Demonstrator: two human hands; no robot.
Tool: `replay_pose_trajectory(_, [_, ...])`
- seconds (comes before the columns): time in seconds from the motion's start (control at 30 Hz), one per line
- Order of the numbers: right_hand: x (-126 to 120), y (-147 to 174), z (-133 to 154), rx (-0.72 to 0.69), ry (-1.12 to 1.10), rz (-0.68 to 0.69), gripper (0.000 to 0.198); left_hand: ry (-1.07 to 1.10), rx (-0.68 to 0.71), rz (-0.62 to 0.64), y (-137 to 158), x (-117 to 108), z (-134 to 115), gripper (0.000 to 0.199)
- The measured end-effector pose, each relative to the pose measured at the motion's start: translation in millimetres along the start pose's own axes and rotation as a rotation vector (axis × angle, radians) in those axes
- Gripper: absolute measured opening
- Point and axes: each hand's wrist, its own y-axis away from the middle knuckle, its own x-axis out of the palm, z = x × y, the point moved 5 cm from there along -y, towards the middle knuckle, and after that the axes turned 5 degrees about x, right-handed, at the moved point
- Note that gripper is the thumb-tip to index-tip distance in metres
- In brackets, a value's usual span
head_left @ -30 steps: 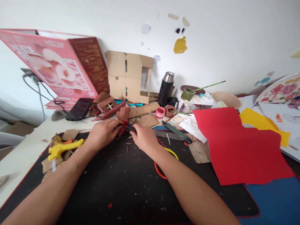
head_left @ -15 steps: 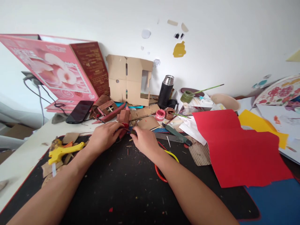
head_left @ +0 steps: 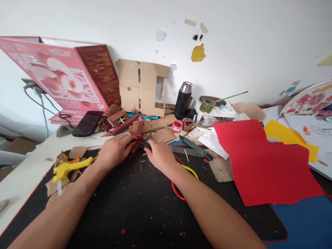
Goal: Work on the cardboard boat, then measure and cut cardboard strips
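Note:
My left hand is closed at the front of a small red-brown model boat, its fingers on the red pointed end nearest me. The boat's cabin stands just beyond the fingertips. Pinched together, the fingers of my right hand hold something small and dark that I cannot make out. A thin stick-like line runs from it toward the left fingertips. Behind my left hand lies another model boat with a windowed cabin. Near the right wrist are a green-handled knife or saw and red-and-yellow scissor handles, partly hidden.
A yellow glue gun lies among cardboard scraps at left, near a phone. Behind the hands stand paint pots, a black flask and a cardboard sheet. Red paper covers the black mat's right side.
The view has shifted very slightly. Both hands keep nearly the same place and grip, and nothing else has visibly moved.

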Motion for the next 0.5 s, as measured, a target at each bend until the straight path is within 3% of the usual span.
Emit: replay_pose_trajectory(0.5, [0.0,0.5,-0.1,-0.006,0.013,-0.024,0.033,-0.028,-0.014,0.016,0.1,-0.3,0.7,0.034])
